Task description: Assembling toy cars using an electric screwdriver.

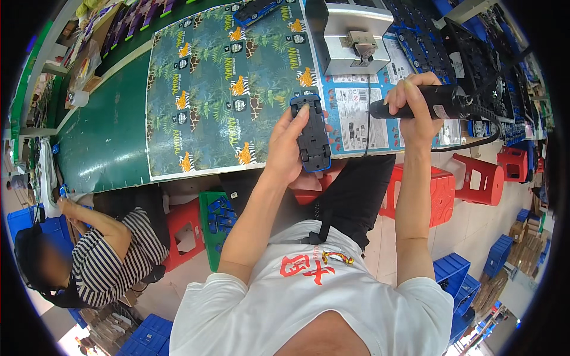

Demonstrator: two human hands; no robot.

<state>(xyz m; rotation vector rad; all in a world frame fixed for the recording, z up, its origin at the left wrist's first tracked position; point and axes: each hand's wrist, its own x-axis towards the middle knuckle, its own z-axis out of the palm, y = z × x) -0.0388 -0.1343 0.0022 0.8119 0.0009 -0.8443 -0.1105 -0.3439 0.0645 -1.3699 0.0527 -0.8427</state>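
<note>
My left hand (289,142) grips a blue toy car (312,132) that is turned over, its black underside facing up. The thumb presses on the chassis near the far end, and fingers wrap the right side. In my right hand (420,110) is a black electric screwdriver (440,102), held level with its narrow end pointing left toward the car. A gap remains between the tool's tip and the car. The screwdriver's cable curves away from its right end. Both hands are over the near edge of the bench.
A metal fixture (358,50) stands on the bench ahead. Printed sheets (231,89) cover the green tabletop (110,130). Another blue car (255,10) lies at the far edge, and several more (418,47) at far right. Red stools (436,190) stand below; a co-worker in a striped shirt (122,255) sits left.
</note>
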